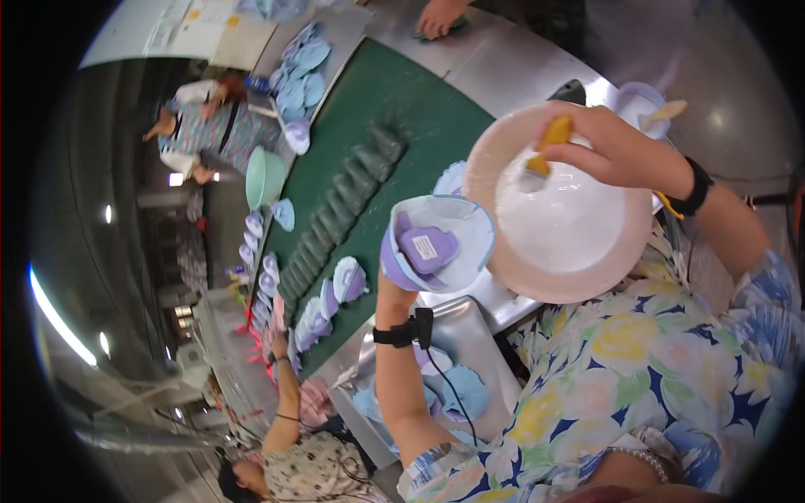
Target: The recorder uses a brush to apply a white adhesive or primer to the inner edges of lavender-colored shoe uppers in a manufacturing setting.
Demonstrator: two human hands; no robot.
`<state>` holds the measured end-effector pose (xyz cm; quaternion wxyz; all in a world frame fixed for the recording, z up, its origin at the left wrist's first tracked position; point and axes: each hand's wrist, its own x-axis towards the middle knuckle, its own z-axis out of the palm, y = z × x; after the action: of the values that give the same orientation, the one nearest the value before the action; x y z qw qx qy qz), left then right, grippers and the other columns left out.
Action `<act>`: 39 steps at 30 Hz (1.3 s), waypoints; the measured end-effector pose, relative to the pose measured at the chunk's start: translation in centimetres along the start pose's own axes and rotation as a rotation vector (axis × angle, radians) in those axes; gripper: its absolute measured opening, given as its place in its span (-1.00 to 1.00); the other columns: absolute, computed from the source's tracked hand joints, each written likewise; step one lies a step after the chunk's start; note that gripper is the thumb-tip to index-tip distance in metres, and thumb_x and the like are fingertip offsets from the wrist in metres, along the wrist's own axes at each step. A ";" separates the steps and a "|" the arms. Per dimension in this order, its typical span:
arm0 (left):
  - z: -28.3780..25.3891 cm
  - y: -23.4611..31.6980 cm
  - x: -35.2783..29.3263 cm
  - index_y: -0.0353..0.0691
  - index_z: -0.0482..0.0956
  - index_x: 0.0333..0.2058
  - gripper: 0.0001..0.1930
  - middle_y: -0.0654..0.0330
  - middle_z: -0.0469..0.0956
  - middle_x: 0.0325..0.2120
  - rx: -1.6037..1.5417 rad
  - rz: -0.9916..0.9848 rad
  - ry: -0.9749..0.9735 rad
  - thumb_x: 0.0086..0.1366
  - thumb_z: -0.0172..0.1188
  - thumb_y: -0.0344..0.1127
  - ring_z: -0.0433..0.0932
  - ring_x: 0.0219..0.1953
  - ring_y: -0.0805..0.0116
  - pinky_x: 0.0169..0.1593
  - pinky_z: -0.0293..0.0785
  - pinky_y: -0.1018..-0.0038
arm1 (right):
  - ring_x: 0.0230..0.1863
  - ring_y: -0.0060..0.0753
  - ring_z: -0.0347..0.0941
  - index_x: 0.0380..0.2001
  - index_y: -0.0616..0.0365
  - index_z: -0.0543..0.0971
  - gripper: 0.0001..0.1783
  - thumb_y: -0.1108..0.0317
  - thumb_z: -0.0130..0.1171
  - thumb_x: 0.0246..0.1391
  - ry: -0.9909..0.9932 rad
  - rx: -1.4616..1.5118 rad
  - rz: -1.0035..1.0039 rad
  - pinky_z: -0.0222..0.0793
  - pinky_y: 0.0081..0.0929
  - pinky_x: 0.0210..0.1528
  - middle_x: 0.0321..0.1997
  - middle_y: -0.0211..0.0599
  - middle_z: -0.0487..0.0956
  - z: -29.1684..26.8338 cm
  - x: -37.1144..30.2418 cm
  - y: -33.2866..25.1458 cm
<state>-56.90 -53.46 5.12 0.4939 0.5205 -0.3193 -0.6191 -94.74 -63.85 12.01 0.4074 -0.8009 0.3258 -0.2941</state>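
My left hand (pixel 396 295) holds up a cup-shaped light-blue and purple piece (pixel 470 230); most of its fingers are hidden behind it. Inside the piece shows a purple part with a white label. My right hand (pixel 608 149) grips a brush (pixel 555 138) by its yellow handle, bristles pointing down over a wide pale-pink basin (pixel 560 289). White liquid (pixel 566 220) covers the basin's bottom, and the bristles look whitish and are at or just above it. The basin stands to the right of the held piece.
A green conveyor belt (pixel 419 88) carries a row of dark lumpy pieces (pixel 340 201) and blue-purple pieces (pixel 314 323). Below my left forearm, a metal tray (pixel 490 339) holds more. A white tub (pixel 646 101), mint basin (pixel 265 178) and co-workers (pixel 289 469) stand around.
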 end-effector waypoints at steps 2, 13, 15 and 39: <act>2.6 -0.5 0.7 -0.28 0.32 0.27 -0.50 0.03 0.49 0.14 -0.010 -0.022 -0.073 0.45 0.03 -0.18 0.57 0.09 0.16 0.17 0.54 0.20 | -0.28 -0.24 0.56 -0.14 0.17 0.48 -0.79 0.31 0.17 0.24 0.067 0.021 -0.076 0.43 -0.41 -0.16 -0.29 -0.18 0.61 -0.2 0.8 -1.2; 10.1 -3.2 -0.4 -0.17 0.13 0.37 -0.36 0.06 0.33 0.27 0.097 0.370 0.042 0.41 0.10 -0.13 0.39 0.26 0.12 0.32 0.33 0.11 | -0.56 -0.09 0.49 -0.33 0.25 0.40 -0.67 0.23 0.29 0.14 0.410 0.054 0.090 0.35 -0.33 -0.48 -0.56 -0.07 0.55 -0.2 -0.8 -0.9; 9.2 -4.3 -0.5 -0.18 0.09 0.38 -0.32 0.08 0.30 0.29 0.529 0.555 0.047 0.40 0.13 -0.10 0.36 0.28 0.14 0.33 0.32 0.16 | -0.60 -0.08 0.48 -0.34 0.27 0.39 -0.65 0.22 0.29 0.14 0.443 0.063 0.118 0.34 -0.32 -0.51 -0.59 -0.05 0.53 0.4 -1.1 -0.3; 7.3 -1.7 1.3 -0.30 0.40 0.18 -0.52 0.05 0.51 0.08 0.452 0.508 0.165 0.33 0.20 -0.29 0.54 0.06 0.18 0.14 0.50 0.23 | -0.46 -0.52 0.48 -0.26 0.18 0.47 -0.73 0.25 0.29 0.18 0.405 0.383 -0.040 0.35 -0.54 -0.42 -0.45 -0.28 0.57 1.5 -3.6 0.8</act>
<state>-64.32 -55.03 4.95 0.5287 0.5688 -0.5267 -0.3458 -96.07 -60.80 9.90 0.4719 -0.6405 0.3232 -0.5124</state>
